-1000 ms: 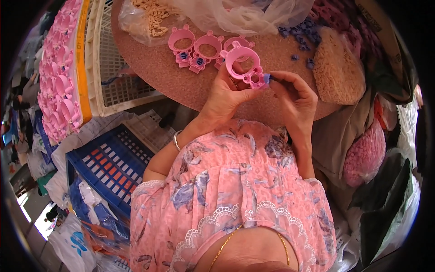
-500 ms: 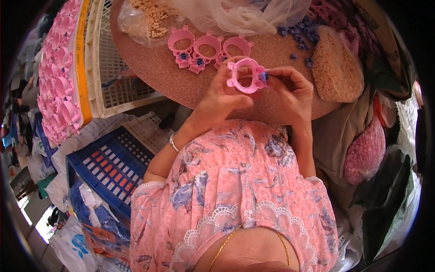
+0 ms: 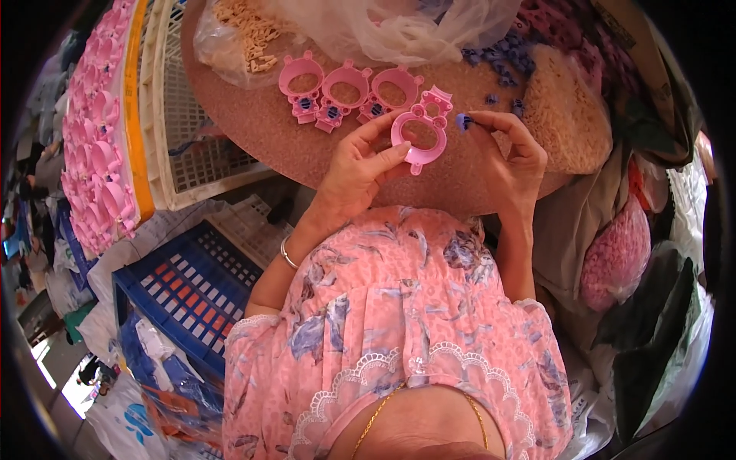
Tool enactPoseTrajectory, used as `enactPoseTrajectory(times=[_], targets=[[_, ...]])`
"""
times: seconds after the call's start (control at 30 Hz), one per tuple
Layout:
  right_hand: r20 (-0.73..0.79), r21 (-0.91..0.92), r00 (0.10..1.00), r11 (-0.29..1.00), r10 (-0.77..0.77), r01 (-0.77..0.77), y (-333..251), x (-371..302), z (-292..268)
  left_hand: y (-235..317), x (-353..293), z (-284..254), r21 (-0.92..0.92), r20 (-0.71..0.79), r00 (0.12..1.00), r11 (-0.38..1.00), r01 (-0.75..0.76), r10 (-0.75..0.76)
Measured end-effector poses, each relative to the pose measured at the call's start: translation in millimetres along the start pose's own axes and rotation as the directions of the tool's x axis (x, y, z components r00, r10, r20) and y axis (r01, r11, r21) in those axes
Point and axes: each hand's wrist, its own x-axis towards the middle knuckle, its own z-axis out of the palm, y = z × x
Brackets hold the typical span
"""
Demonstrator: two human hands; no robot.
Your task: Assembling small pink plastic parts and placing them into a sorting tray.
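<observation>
My left hand (image 3: 360,162) pinches a pink plastic ring frame (image 3: 419,164) between thumb and fingers over the near edge of the table. The frame's smaller end, with round openings, points away from me. Just right of it, my right hand (image 3: 509,153) holds a small blue plastic piece (image 3: 463,122) between thumb and forefinger, apart from the frame. Beyond my left hand, three similar pieces lie in a row: a left pink frame (image 3: 301,77), a middle pink frame (image 3: 345,87) and a right pink frame (image 3: 394,88). Each has a blue striped part in its lower end.
The round speckled table (image 3: 253,138) carries a bag of beige pieces (image 3: 249,38), loose blue pieces (image 3: 502,57) and a heap of beige pieces (image 3: 571,115). A white crate (image 3: 207,153) and a tray edge with pink frames (image 3: 100,153) stand left. A blue basket (image 3: 192,284) sits below.
The held pink frame has turned so its small end points away from me. My right hand has moved slightly right and down, and the blue piece now stands apart from the frame.
</observation>
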Motion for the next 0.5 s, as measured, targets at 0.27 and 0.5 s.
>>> enactPoseTrajectory(times=[0.27, 0.5], targets=[[-0.138, -0.032, 0.989, 0.998, 0.049, -0.054, -6, -9, 25, -26, 2, 8, 0.028, -0.028, 0.995, 0.995, -0.092, 0.093], [-0.117, -0.403, 0.968, 0.901, -0.224, 0.160, 4, -8, 27, -27, -1, 15, 0.163, 0.005, 0.991, 0.977, -0.135, 0.136]])
